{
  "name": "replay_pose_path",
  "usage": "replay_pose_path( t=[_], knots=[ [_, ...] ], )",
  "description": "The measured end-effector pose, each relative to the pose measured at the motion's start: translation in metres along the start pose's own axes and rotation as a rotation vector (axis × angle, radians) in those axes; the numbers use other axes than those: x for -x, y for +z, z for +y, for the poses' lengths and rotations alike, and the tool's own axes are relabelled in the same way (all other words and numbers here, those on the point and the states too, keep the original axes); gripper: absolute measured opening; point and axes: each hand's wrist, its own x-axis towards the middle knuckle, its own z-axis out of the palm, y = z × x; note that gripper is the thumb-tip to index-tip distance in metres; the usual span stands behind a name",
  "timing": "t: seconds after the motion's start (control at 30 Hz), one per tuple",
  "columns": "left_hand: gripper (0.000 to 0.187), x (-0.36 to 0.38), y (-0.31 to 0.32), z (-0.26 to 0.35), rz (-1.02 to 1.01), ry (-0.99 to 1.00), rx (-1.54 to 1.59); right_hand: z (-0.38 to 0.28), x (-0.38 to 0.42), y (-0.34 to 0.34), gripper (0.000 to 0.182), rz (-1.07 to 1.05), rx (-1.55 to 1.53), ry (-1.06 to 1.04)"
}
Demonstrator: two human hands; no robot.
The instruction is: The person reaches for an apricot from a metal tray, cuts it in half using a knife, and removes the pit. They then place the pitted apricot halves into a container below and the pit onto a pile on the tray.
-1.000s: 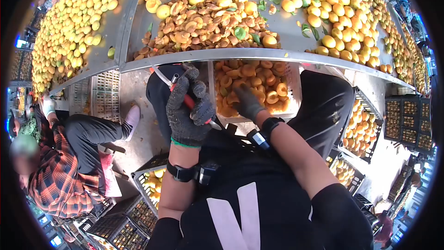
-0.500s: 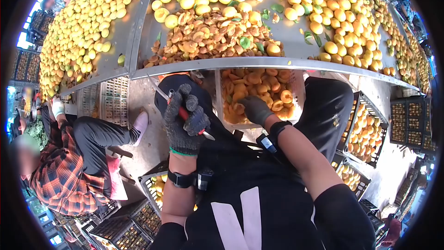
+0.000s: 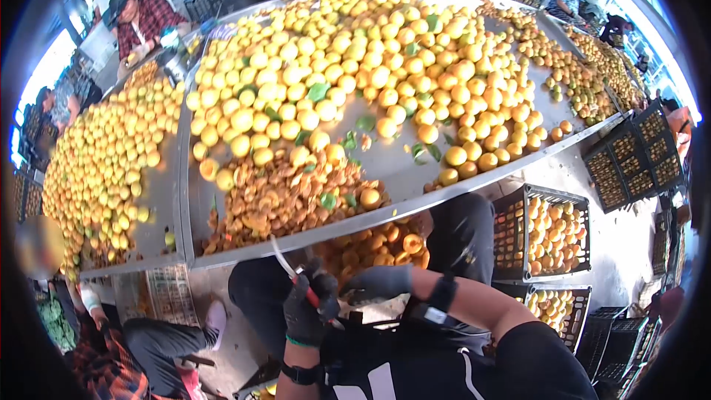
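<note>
My left hand (image 3: 309, 304), in a dark grey glove with a green cuff, is closed round a red-handled tool (image 3: 302, 281) whose thin metal end points up toward the table edge. My right hand (image 3: 379, 284), also gloved, lies just to the right of it, in front of the container of halved orange fruit (image 3: 378, 246) between my knees. Its fingers point left, and whether anything is in them is hidden. Beyond the table's metal rim (image 3: 311, 234) a heap of brownish fruit pieces (image 3: 285, 196) lies in front of many whole yellow fruits (image 3: 296, 67).
Black crates of fruit (image 3: 555, 233) stand on the floor at the right, with another tilted crate (image 3: 635, 155) farther right. A person's bent leg (image 3: 167, 337) is at the lower left. Other people (image 3: 152, 22) are round the far side of the table.
The view has tilted up and turned, showing more of the table and the people beyond. My right hand has left the halved fruit and come close to my left hand, which still holds the tool.
</note>
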Motion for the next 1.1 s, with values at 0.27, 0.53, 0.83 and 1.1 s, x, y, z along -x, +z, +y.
replay_pose_path(
  t=[0.27, 0.53, 0.83, 1.1],
  knots=[
    [0.052, -0.013, -0.016, -0.018, 0.121, -0.22, -0.178, 0.004, 0.125, -0.206, 0.036, 1.126, 0.135, 0.035],
    [0.03, -0.02, -0.01, -0.027, 0.17, -0.19, -0.527, 0.042, 0.132, -0.348, 0.057, 1.557, 0.891, 0.747],
    [0.03, -0.03, 0.012, -0.033, 0.368, -0.16, -0.654, 0.046, 0.109, -0.357, 0.055, 1.4, 0.801, 0.938],
    [0.033, -0.028, 0.001, -0.048, 0.432, -0.065, -0.608, 0.083, 0.136, -0.285, 0.037, 1.375, 1.019, 0.572]
  ],
)
